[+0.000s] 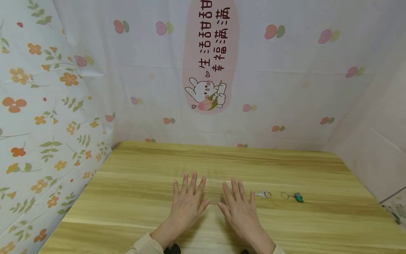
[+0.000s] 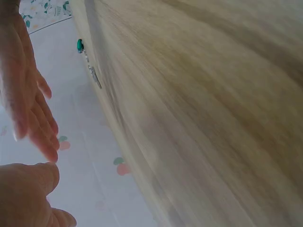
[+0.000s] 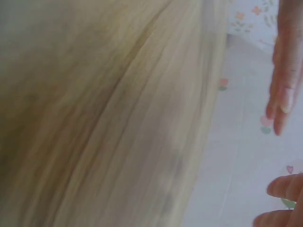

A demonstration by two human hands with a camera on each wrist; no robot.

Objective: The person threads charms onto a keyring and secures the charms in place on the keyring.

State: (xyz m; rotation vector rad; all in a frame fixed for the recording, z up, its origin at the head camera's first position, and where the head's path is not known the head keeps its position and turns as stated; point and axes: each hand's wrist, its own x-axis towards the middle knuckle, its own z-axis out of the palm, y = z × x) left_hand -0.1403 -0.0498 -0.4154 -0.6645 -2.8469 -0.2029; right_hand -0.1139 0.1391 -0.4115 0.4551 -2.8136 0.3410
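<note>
Both bare hands hover over the wooden table with fingers straight and spread, palms down, holding nothing. My left hand (image 1: 187,206) is left of the middle; its thumb points toward my right hand (image 1: 241,213). A gap separates the two. Just right of the right hand's fingers lies a silver key (image 1: 262,194) with a small ring; the little finger overlaps its tip in the head view. Farther right is a key ring (image 1: 284,195) with a teal-green charm (image 1: 299,197). The left wrist view shows the key (image 2: 94,75) and charm (image 2: 80,45) small near the table edge.
The wood-grain tabletop (image 1: 142,190) spreads around both hands. A white printed cloth (image 1: 152,88) with a rabbit picture hangs behind it. On the left hangs a flowered cloth (image 1: 47,134), and a pale cloth (image 1: 374,141) borders the right side.
</note>
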